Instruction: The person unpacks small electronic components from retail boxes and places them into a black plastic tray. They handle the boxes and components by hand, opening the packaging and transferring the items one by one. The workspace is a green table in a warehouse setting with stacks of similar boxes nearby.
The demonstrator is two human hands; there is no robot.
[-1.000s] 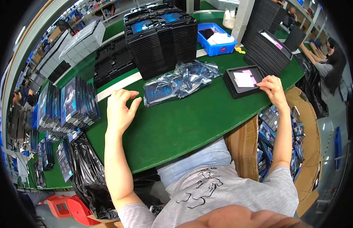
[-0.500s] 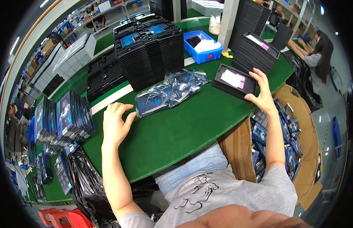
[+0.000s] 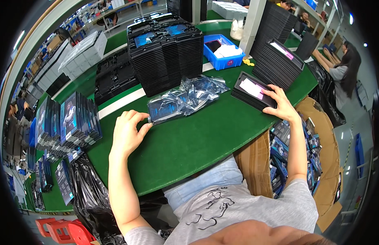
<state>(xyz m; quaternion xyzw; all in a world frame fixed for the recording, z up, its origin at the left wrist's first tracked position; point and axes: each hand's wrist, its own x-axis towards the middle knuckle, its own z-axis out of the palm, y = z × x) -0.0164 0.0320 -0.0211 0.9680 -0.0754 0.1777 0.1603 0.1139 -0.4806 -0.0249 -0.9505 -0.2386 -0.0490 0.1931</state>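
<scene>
My left hand (image 3: 129, 131) is at the left end of a row of clear-bagged flat dark packages (image 3: 163, 107) with blue print. Its thumb and index fingertip are apart, right at the nearest bag's corner. On the right, my right hand (image 3: 282, 105) straddles the right end of a black tray (image 3: 243, 90), the top one of a short stack. The fingers reach over its rim and the thumb lies against the near side. White slips (image 3: 250, 87) with pink ends lie in that tray.
Behind the bags rises a tall stack of black trays (image 3: 165, 61). A blue bin (image 3: 224, 62) with white material stands beside it. More black trays (image 3: 277, 67) are stacked far right. Boxed packages (image 3: 71, 122) pile up at left. A carton (image 3: 320, 139) of packages sits below my right arm.
My right hand has lowered from above the black tray onto its right end. My left hand has moved slightly right, bringing the fingertips to the bag's corner.
</scene>
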